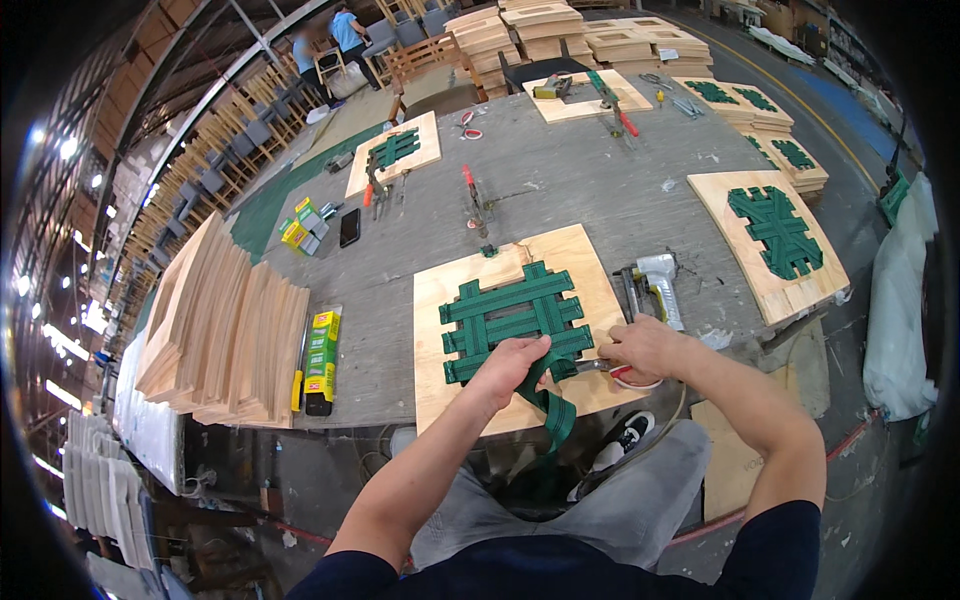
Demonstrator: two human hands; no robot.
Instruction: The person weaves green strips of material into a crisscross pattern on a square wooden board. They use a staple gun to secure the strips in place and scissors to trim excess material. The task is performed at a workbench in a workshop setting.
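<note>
In front of me a square plywood board (430, 300) lies at the table's near edge, with green webbing straps (495, 303) crossed over its middle. My left hand (512, 370) pinches a green webbing strap (558, 418) at the board's near side; its loose tail hangs down over the edge. My right hand (648, 350) is closed round scissors (634, 379) with red-and-white handles. Their blades point left toward the webbing beside my left hand, and I cannot tell whether they touch it. A silver staple gun (657, 283) lies just beyond my right hand.
A stack of plywood pieces (225, 330) stands left, beside a yellow-green box (321, 355). Another webbed board (710, 200) lies right. Farther back are a phone (350, 228), small boxes (302, 230), red-handled clamps (472, 190) and more boards (425, 130). Two people (350, 35) are in the background.
</note>
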